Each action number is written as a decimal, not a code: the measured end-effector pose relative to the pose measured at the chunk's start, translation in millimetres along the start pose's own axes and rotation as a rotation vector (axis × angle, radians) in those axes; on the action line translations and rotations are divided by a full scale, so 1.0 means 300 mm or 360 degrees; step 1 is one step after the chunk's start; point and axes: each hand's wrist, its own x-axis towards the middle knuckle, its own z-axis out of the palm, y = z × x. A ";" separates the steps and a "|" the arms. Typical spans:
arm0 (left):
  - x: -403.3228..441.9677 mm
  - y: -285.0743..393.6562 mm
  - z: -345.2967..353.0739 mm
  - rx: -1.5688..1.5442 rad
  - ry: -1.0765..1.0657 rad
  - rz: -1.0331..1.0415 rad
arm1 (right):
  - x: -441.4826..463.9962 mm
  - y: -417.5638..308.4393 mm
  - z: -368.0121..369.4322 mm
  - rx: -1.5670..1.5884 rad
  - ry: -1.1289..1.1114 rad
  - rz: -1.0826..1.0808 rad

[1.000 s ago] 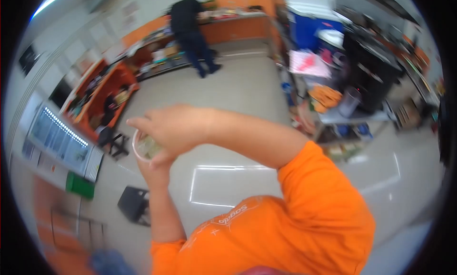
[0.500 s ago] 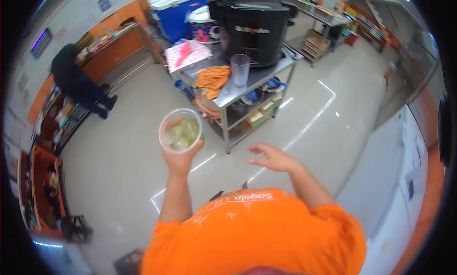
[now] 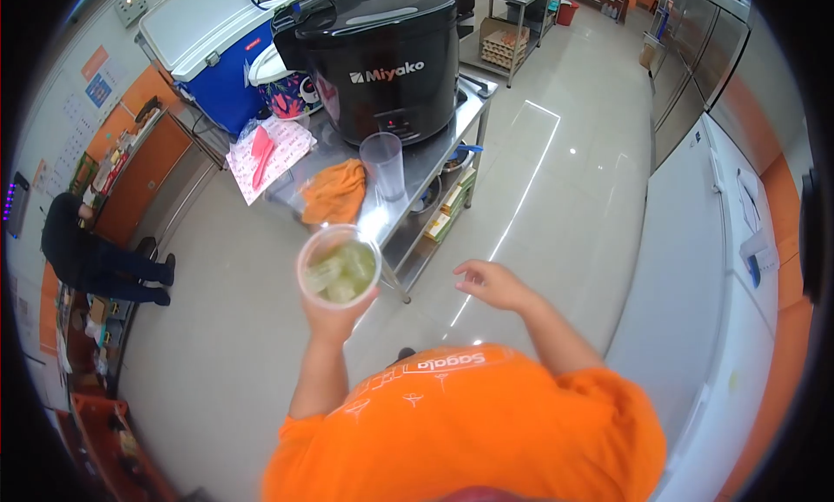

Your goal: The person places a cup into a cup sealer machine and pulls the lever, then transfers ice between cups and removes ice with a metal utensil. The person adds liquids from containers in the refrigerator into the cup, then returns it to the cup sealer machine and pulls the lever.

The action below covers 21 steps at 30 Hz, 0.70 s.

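My left hand (image 3: pixel 334 318) is wrapped round a clear plastic cup (image 3: pixel 305 271) with ice and a pale green drink inside. The cup is held up in front of me, near the corner of a steel table. My right hand (image 3: pixel 493 285) hangs in the air to the right, open, with loosely bent fingers and nothing in it. On the table, closest to the cup, lie a crumpled orange cloth (image 3: pixel 335 192) and an upright clear tumbler (image 3: pixel 383 166).
A big black Miyako cooker (image 3: pixel 382 85) stands on the steel table (image 3: pixel 291 186), beside a pink utensil (image 3: pixel 262 155) on patterned paper. Behind is a blue cooler (image 3: pixel 230 89) with its lid up. A white chest freezer (image 3: pixel 686 267) stands right; a person (image 3: pixel 78 250) works at the left counter.
The view has turned and come closer to the steel table, which now appears larger and further left. My left hand still holds the cup; the right hand's fingers have curled a little more.
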 end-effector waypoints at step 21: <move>0.578 -0.372 0.779 0.0064 -0.0468 0.0159 | 1.399 0.533 -0.990 -0.1049 0.0958 -0.0033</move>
